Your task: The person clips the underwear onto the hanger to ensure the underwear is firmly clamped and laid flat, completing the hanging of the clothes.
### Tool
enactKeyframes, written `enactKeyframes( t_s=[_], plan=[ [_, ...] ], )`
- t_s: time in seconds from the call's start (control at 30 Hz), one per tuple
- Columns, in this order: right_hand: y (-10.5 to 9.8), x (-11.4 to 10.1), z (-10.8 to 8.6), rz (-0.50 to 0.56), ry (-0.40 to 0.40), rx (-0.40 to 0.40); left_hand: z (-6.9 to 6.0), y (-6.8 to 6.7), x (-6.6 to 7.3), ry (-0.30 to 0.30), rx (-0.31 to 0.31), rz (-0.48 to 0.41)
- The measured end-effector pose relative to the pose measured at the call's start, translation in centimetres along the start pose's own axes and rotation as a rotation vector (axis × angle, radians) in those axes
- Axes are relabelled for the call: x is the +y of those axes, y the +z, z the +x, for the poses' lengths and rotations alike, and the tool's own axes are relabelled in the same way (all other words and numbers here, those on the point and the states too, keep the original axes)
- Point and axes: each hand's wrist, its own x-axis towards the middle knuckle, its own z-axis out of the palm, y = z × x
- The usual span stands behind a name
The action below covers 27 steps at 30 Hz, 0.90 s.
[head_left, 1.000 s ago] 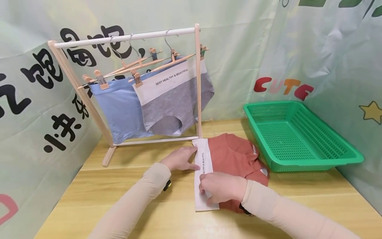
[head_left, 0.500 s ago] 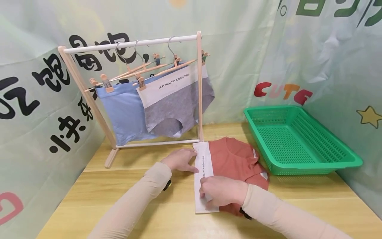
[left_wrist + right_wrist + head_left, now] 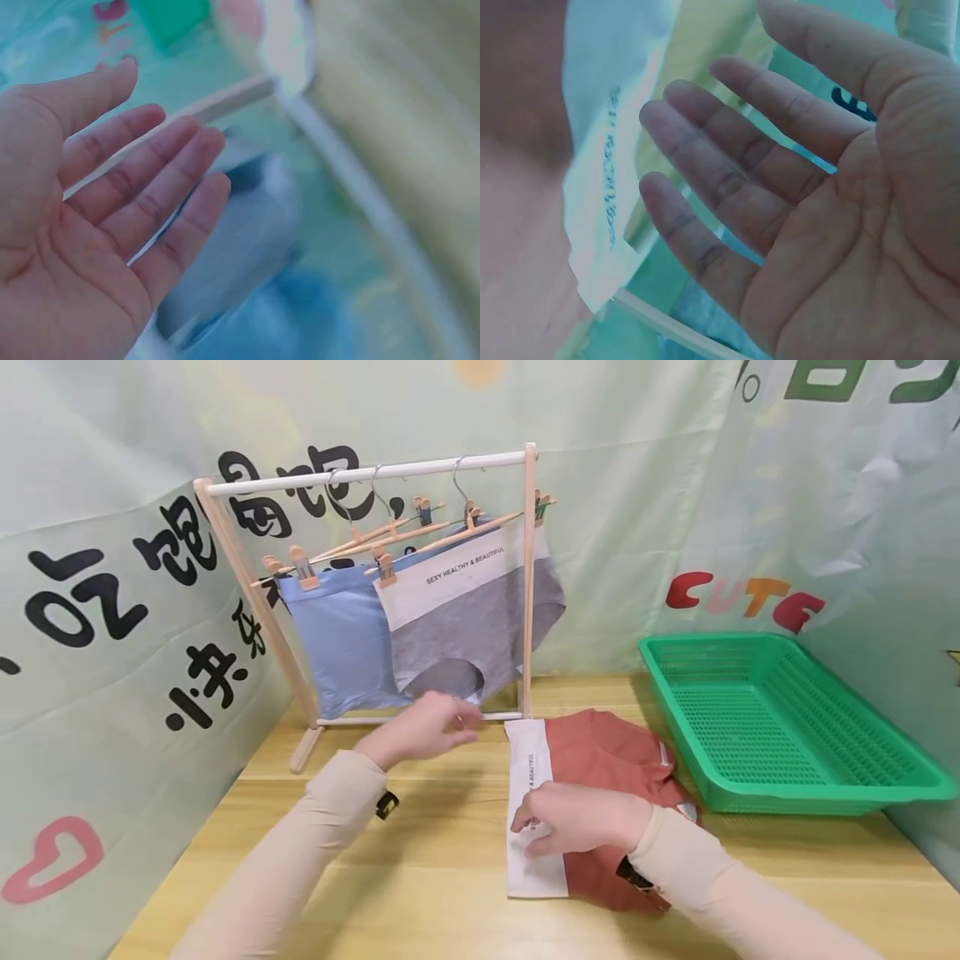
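A pair of rust-red underpants with a white printed waistband lies flat on the wooden table, waistband to the left. Over that waistband hovers my right hand, its fingers loosely bent and holding nothing; the right wrist view shows its bare palm. My left hand is raised off the table, left of the garment and in front of the rack's lower bar. In the left wrist view its fingers are spread and hold nothing. Grey underpants and a blue garment hang from clip hangers behind it.
A small wooden rack with a white top rail stands at the back, carrying several clip hangers. To the right sits a green plastic basket. Printed cloth walls enclose the table's back and sides.
My left hand has let go of the waistband's far end and lifted up and left toward the rack. My right hand has risen slightly and its fingers have loosened. The head view has shifted.
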Motion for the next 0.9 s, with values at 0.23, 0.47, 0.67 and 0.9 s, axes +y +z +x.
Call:
enactKeyframes(
  t_s=[0.23,0.47,0.67,0.9],
  plan=[
    [-2.0,1.0,-0.5,0.093,-0.024,0.075,-2.6,-9.2,1.3,-0.018,0.232,0.017],
    [-4.4,1.6,-0.2,0.111,0.014,0.126,-4.7,-16.9,1.3,-0.141,0.42,0.143],
    [-6.1,2.4,0.7,0.137,0.007,0.171,-5.5,-21.8,0.3,-0.284,0.557,0.232],
    [-6.3,3.8,2.4,0.212,-0.007,0.175,-5.1,-25.2,-2.3,-0.448,0.575,0.242]
  ],
)
